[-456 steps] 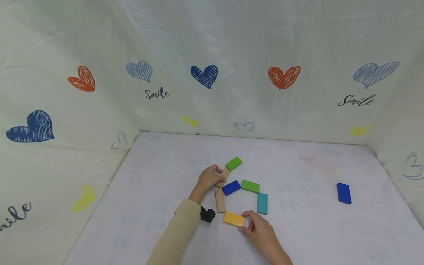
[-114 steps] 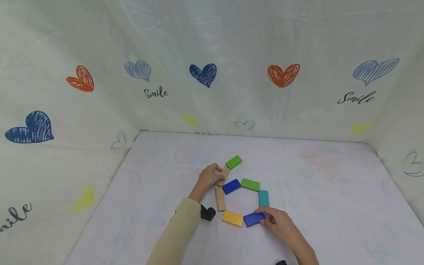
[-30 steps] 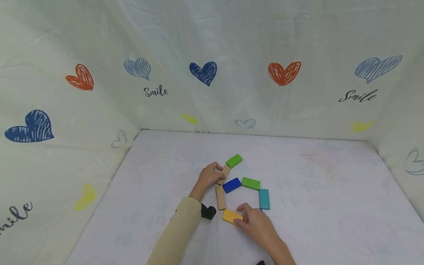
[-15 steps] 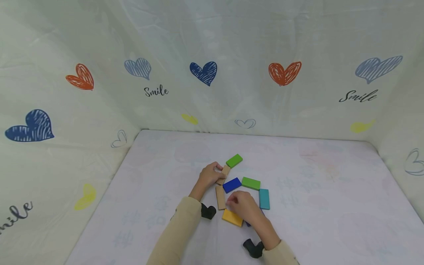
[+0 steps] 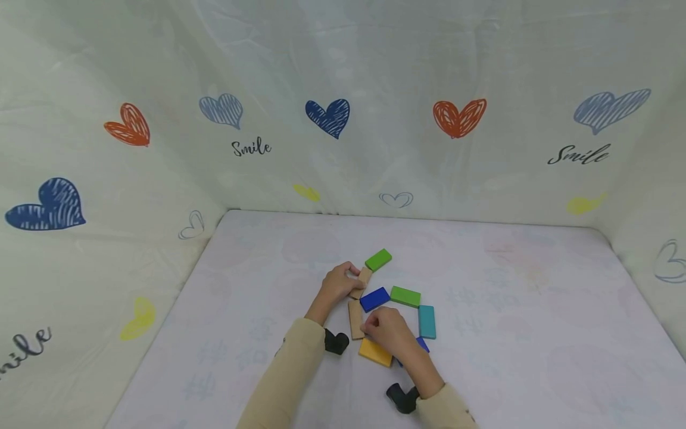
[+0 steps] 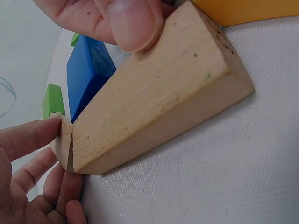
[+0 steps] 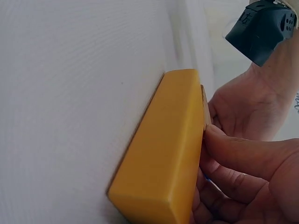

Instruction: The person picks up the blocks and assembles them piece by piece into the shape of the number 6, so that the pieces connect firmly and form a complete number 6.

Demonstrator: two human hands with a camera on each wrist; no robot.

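Observation:
My left hand (image 5: 336, 284) pinches a plain wooden block (image 5: 367, 275) lying on the table; its thumb and fingers also show in the left wrist view. A second plain wooden block (image 6: 154, 88) stands end to end with it, nearer me. Over that block's inner edge, my right hand (image 5: 391, 329) has its thumb and fingers curled, with nothing held between them. The thumb overlaps the block's top in the left wrist view. A yellow block (image 7: 154, 149) lies under the right hand's near side. The right forearm partly hides a blue block (image 5: 423, 345).
Another blue block (image 5: 375, 299), a green block (image 5: 405, 296) and a teal block (image 5: 427, 322) continue a ring on the white table (image 5: 509, 333). One more green block (image 5: 379, 260) sits behind. Black wrist devices (image 5: 336, 342) hang by both forearms. Heart-printed sheeting (image 5: 391, 71) surrounds the table.
Earlier the right hand touched the yellow block, then set a far-right blue block into the ring. Since one second ago it has moved left and away, to the nearer wooden block. Left hand stays.

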